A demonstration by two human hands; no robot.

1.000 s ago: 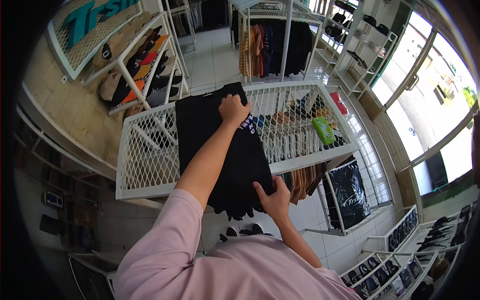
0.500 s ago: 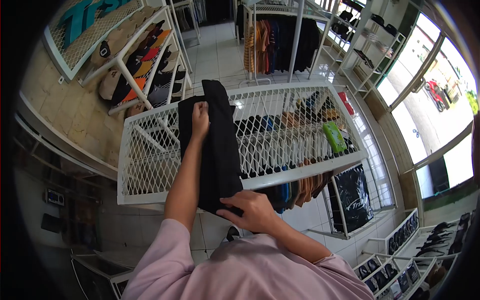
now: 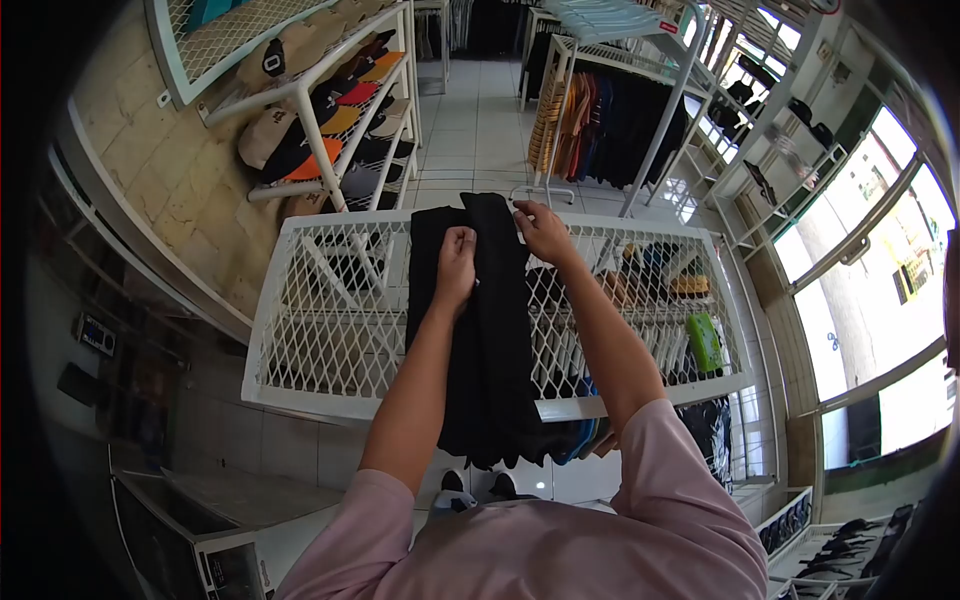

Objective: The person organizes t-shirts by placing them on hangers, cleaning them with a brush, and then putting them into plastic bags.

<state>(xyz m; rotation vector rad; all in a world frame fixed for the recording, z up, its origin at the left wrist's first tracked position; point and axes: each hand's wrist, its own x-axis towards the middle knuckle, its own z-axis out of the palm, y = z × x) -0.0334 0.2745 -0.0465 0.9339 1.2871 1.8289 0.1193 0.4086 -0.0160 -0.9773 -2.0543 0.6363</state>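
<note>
A long black garment, folded lengthwise into a strip, lies across the white mesh top of a rack, and its near end hangs over the front edge. My left hand rests on its upper left part with the fingers curled closed on the fold. At the far right edge of the cloth is my right hand, thumb and fingers bent against the fabric near the corner. The exact kind of garment cannot be made out.
A green packet sits on the mesh at right. Clothes on hangers hang beneath it. On the left stands a cap shelf; behind are a clothes rack and a bunch of pale hangers. Glass doors are at right.
My right hand has gone from the garment's near end to its far right edge. My left hand stays on the fold. The camera view has shifted, and the near end now hangs looser.
</note>
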